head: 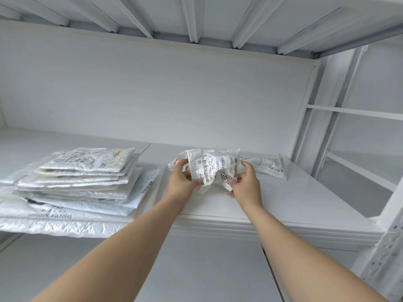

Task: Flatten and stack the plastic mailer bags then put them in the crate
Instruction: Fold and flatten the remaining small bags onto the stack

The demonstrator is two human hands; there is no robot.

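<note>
A crumpled white mailer bag with barcode labels is held up just above the white shelf. My left hand grips its left side, thumb on the front. My right hand pinches its lower right edge. To the left lies a stack of flattened mailer bags, its bottom bag overhanging the shelf's front edge. Another small mailer bag lies behind my right hand near the back right corner. No crate is in view.
The shelf's back panel rises close behind the bags. A ribbed upper shelf hangs overhead. A white perforated upright post stands at the right, with more shelving beyond it.
</note>
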